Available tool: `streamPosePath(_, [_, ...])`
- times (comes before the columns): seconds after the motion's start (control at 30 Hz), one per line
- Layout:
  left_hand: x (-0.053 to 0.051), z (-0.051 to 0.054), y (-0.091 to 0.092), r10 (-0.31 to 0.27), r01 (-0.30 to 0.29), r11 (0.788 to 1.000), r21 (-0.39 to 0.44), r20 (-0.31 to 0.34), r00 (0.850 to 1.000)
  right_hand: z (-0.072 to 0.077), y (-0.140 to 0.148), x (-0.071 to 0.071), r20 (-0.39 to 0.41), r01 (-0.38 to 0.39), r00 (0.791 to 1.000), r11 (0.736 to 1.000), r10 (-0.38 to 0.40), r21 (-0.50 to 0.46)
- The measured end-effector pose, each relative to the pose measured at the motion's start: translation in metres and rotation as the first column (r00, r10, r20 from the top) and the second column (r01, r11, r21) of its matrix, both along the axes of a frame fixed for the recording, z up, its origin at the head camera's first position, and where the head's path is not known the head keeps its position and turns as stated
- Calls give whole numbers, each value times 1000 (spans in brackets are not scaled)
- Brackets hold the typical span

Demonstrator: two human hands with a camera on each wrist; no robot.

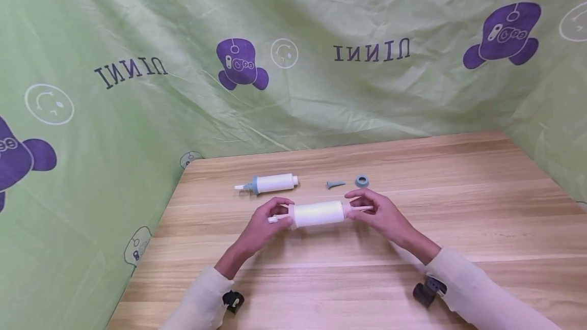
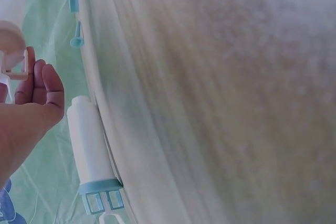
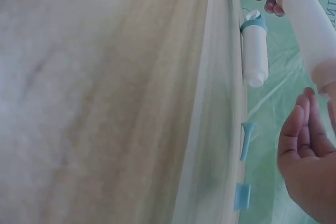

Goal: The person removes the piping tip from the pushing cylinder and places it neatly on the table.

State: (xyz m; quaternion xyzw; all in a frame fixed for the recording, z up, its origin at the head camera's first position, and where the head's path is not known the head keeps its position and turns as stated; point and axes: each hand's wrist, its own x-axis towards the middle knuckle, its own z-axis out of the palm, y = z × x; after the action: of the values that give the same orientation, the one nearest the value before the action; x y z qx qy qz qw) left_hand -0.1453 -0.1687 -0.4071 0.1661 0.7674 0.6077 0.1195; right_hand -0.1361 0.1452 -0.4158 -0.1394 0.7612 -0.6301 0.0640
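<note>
A white piping syringe (image 1: 318, 214) with pink end pieces lies sideways between the hands, above the table. My left hand (image 1: 260, 227) holds its left end, fingers and thumb around the pink collar (image 1: 291, 215), which carries square loops and a white plunger end (image 1: 273, 219). At the other end, my right hand (image 1: 387, 217) pinches the pink nozzle end (image 1: 347, 210); a thin pale tip (image 1: 362, 208) points into the palm. The right wrist view shows the syringe (image 3: 307, 22) from below, its nozzle end partly cut off by the frame edge.
Farther back on the wooden table (image 1: 458, 182) lies a similar white syringe (image 1: 275, 183) with a teal collar. To its right are a small teal nozzle (image 1: 329, 185) and a teal ring (image 1: 362, 185). Green printed cloth (image 1: 321, 101) walls the back and sides.
</note>
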Motion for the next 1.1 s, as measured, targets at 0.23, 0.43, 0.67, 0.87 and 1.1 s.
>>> streamPosePath(0.23, [1,0,0,4,-4,1000,14,8,1000,3,0,0,79,-15,997,999,12,43])
streamPosePath(0.43, [1,-1,0,2,-2,1000,14,7,1000,2,-1,0,80,-19,997,999,16,28])
streamPosePath(0.67, [1,0,1,13,-13,1000,12,12,1000,0,0,-1,50,-27,998,1000,27,13])
streamPosePath(0.87, [0,-2,0,19,-20,1000,16,18,1000,3,0,-1,64,-21,998,999,19,30])
streamPosePath(1.1, [-1,-4,0,15,-16,1000,17,22,1000,6,-1,-1,99,-33,995,998,28,45])
